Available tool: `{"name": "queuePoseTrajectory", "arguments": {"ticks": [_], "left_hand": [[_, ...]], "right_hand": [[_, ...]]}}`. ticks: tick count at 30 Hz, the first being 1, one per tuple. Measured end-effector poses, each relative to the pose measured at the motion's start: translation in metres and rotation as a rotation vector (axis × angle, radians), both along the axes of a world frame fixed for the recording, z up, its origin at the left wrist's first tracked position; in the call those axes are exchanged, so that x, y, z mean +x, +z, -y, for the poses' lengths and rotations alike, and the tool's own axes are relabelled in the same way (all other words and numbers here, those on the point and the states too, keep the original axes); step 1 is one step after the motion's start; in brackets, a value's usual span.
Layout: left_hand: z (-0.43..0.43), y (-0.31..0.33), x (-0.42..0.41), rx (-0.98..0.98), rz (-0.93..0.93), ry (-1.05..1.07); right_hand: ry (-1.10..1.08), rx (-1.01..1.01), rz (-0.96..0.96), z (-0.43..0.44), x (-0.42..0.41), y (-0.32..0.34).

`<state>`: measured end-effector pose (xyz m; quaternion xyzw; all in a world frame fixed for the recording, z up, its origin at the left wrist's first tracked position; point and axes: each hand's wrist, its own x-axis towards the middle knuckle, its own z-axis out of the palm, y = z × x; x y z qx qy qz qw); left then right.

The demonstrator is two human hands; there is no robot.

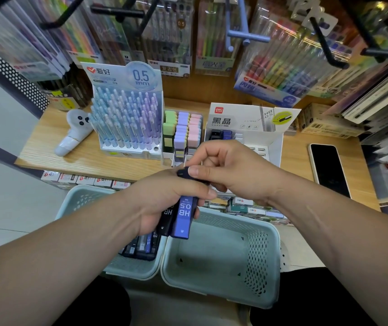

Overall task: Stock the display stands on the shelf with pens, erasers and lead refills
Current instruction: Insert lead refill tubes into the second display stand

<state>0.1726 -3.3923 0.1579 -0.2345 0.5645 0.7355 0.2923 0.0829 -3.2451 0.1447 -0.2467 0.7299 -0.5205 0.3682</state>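
Your left hand (162,198) is curled around a small bundle of lead refill cases, and two of them show clearly: one blue case (184,217) printed "HB 0.5" and one black case (167,217) printed "HB". Your right hand (230,170) pinches with thumb and forefinger the top end of a third case (184,172), also black, which stands up from the same bundle. Both hands are in front of the lead refill stand (254,123), near its front edge. This stand is on the wooden shelf (47,142), and only a few cases sit in its back row: one black, one blue and some white ones. Just left of the stand is the eraser stand (183,130) with three columns, green, purple and pink. Further left is the pen stand (127,114), nearly full; I cannot count its pens. To the right of the lead refill stand one phone (328,168) lies flat. Below and in front of the stand are two baskets: the left basket (87,196) holds more cases (141,248), and the right basket (266,255) sits beside it.
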Motion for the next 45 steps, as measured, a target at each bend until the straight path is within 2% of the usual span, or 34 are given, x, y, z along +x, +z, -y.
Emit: {"name": "queuePoseTrajectory", "arguments": {"ticks": [6, 8, 11, 16, 20, 24, 27, 32, 34, 36, 38, 41, 45], "left_hand": [[0.002, -0.001, 0.0, -0.029, -0.056, 0.022], [0.0, -0.001, 0.0, -0.102, -0.129, -0.014], [-0.003, -0.001, 0.001, -0.152, -0.139, -0.024], [0.0, -0.001, 0.001, -0.031, -0.08, 0.015], [0.003, -0.003, 0.0, 0.051, 0.001, 0.121], [0.012, -0.006, -0.002, 0.089, -0.004, 0.201], [0.011, -0.004, -0.004, 0.124, -0.019, 0.293], [0.006, -0.005, -0.006, 0.093, -0.05, 0.37], [0.006, -0.007, -0.006, 0.041, -0.069, 0.347], [0.006, -0.01, -0.005, -0.015, -0.08, 0.298], [0.006, -0.011, -0.004, -0.03, -0.069, 0.28], [0.007, -0.011, -0.005, -0.008, -0.041, 0.295], [0.01, -0.014, -0.006, -0.008, 0.039, 0.339]], "right_hand": [[-0.037, 0.021, 0.067, -0.001, 0.002, 0.001], [-0.026, 0.061, 0.032, 0.001, 0.006, 0.001], [-0.027, 0.087, -0.045, 0.005, 0.008, -0.001], [-0.037, 0.035, -0.059, 0.004, 0.006, 0.004], [-0.186, 0.006, 0.017, -0.003, -0.005, 0.003], [-0.405, -0.004, 0.06, -0.019, -0.025, 0.005], [-0.3, 0.007, 0.11, -0.029, -0.029, 0.013], [0.116, 0.183, 0.087, -0.03, -0.023, 0.015], [0.259, 0.212, 0.112, -0.029, -0.019, 0.013], [0.293, 0.233, 0.112, -0.027, -0.014, 0.013], [0.252, 0.23, 0.105, -0.028, -0.013, 0.014], [0.047, 0.208, 0.071, -0.035, -0.023, 0.014], [-0.272, 0.224, -0.14, -0.05, -0.044, 0.007]]}}
